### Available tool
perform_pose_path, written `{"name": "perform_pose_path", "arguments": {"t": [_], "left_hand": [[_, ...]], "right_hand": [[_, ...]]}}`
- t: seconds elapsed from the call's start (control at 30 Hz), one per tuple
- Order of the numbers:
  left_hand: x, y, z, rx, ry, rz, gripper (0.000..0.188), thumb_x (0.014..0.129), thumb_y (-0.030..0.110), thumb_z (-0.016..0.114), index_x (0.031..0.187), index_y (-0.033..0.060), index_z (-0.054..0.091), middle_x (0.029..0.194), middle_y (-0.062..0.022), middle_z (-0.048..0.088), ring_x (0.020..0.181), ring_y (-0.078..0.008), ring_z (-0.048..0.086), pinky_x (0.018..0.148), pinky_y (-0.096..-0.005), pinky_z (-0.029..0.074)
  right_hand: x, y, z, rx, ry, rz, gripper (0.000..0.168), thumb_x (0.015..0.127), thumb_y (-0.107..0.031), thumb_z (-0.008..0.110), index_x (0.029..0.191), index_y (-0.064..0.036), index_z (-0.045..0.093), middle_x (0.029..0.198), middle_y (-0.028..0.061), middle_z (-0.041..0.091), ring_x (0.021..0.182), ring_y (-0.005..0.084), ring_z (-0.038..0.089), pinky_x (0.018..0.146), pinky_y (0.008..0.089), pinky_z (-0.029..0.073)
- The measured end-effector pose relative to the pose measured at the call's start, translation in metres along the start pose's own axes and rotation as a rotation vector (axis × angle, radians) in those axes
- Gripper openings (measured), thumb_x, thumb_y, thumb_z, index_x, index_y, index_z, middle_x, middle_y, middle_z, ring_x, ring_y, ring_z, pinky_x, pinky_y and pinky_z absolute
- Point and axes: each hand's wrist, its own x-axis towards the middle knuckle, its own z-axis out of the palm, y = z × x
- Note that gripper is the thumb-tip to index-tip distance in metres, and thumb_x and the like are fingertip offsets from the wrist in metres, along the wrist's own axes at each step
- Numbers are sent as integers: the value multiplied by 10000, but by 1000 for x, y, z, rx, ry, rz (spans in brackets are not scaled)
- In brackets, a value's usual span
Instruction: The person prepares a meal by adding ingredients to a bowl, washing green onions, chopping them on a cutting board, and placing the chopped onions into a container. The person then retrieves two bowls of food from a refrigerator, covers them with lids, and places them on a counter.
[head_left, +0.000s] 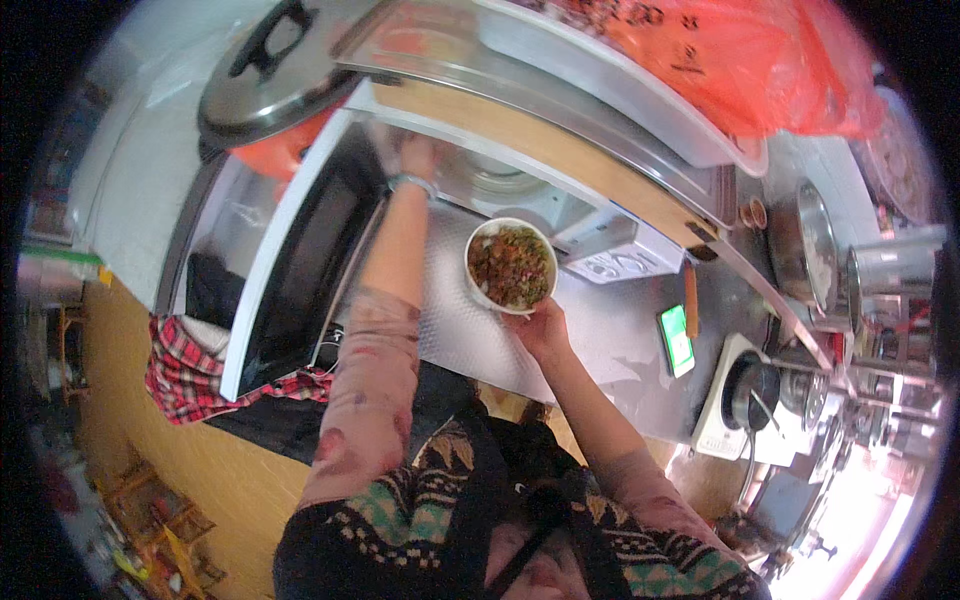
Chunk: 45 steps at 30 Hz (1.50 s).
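A white bowl (511, 265) of food topped with brown minced bits and chopped greens rests in my right hand (541, 328), which grips it from below and the near side. It is held above the metal counter (461, 330), in front of a microwave oven (626, 251). The microwave's door (300, 277) stands swung out to the left, and a round glass turntable (499, 176) shows inside. My left hand (415, 154), with a bracelet on the wrist, reaches to the left part of the microwave's opening. Its fingers are blurred, so I cannot tell whether they hold anything.
A shelf (540, 142) crosses above the microwave, carrying a metal tray, a plastic tub and a red plastic bag (720, 75). A lidded pot (277, 90) stands upper left. To the right are a lit phone (677, 341) and a white cooker (724, 405) with a small pan (752, 390).
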Motion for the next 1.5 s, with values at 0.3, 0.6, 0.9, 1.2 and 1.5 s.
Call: {"name": "perform_pose_path", "arguments": {"t": [0.3, 0.6, 0.9, 1.2, 1.5], "left_hand": [[69, -18, 0, 99, -219, -207, 213, 769, 171, 547, 950, 66, 503, 716, -46, 537, 595, -159, 496, 497, -296, 446], [16, -13, -25, -88, -284, -483, 85, 703, 108, 563, 744, 84, 492, 617, -17, 506, 573, -147, 509, 470, -248, 453], [-116, 13, -67, -365, -250, -403, 517, 657, 118, 533, 1142, 0, 397, 1149, -140, 446, 1058, -296, 427, 848, -431, 390], [-239, -57, -125, -347, -302, -430, 550, 619, 136, 564, 1125, -12, 407, 1121, -153, 467, 999, -312, 471, 788, -455, 434], [-474, -103, -55, 66, -728, -687, 555, 552, 159, 529, 1071, -20, 453, 1040, -153, 516, 959, -310, 497, 855, -428, 399]], "right_hand": [[-83, -26, -80, -108, 214, -69, 471, 638, -66, 437, 1097, 23, 388, 1111, 144, 440, 1027, 272, 430, 896, 407, 350], [-147, -50, -136, 59, 370, -179, 435, 609, -75, 455, 1040, -13, 445, 1045, 111, 483, 957, 236, 471, 843, 384, 389], [-173, -62, -180, 144, 371, -232, 512, 560, -143, 482, 1057, -26, 445, 1059, 110, 487, 978, 242, 456, 861, 384, 366], [-225, -51, -258, 140, 227, -366, 611, 548, -140, 498, 1133, 3, 392, 1103, 130, 485, 996, 253, 460, 906, 406, 315], [-373, -11, -413, 361, 225, -240, 541, 573, -97, 490, 1088, 56, 425, 1073, 194, 502, 1012, 305, 460, 937, 410, 296]]}}
